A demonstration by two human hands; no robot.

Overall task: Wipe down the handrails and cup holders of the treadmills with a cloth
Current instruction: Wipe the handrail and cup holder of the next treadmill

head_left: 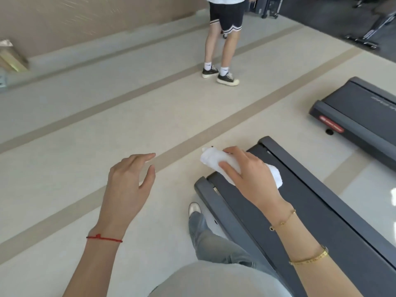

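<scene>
Pale gym floor — right hand (246,176) grips cloth (216,162); left hand (128,179) loosely spread.

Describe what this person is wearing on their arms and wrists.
Both forearms are bare, with no sleeves in view. The left hand has a thin red string bracelet at its wrist, with a small knot or bead on it. The right hand has a fine gold chain bracelet at its wrist and, further up the forearm, a rigid gold bangle with small markings along its band.
</scene>
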